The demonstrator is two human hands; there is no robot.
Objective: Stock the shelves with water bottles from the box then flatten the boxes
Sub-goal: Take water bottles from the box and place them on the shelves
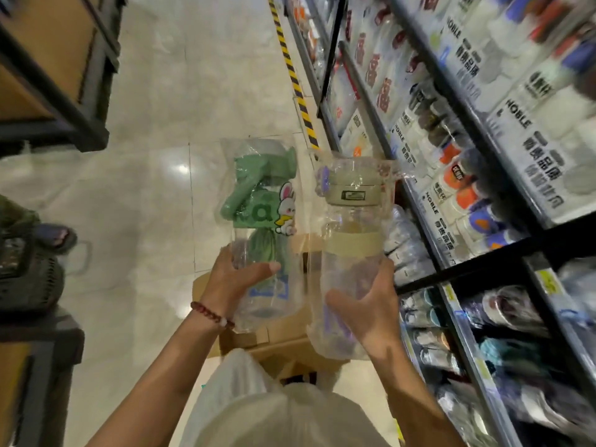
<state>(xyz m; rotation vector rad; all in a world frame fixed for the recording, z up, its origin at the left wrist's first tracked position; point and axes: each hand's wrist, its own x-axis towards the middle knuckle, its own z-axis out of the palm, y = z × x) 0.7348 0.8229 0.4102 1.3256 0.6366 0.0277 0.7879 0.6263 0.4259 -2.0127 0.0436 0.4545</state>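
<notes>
**Two wrapped bottles held over the box**

Above the open cardboard box (pixel 283 330), each hand grasps one water bottle sealed in clear plastic. The left hand (pixel 233 282) curls round the lower body of the green-lidded bottle (pixel 261 221) (a cartoon rabbit sticker shows on its side), thumb across the front. The right hand (pixel 371 304) wraps the base of the beige-lidded bottle (pixel 351 253), fingers spread over the wrap. Both bottles stand roughly upright, side by side, just apart. A red bead bracelet (pixel 209 314) circles the left wrist. To the right run the shelves (pixel 451 175), packed with boxed and wrapped bottles. Yellow-and-black hazard tape (pixel 292 69) lines the pale tiled floor (pixel 161 156) along the shelf foot.
</notes>
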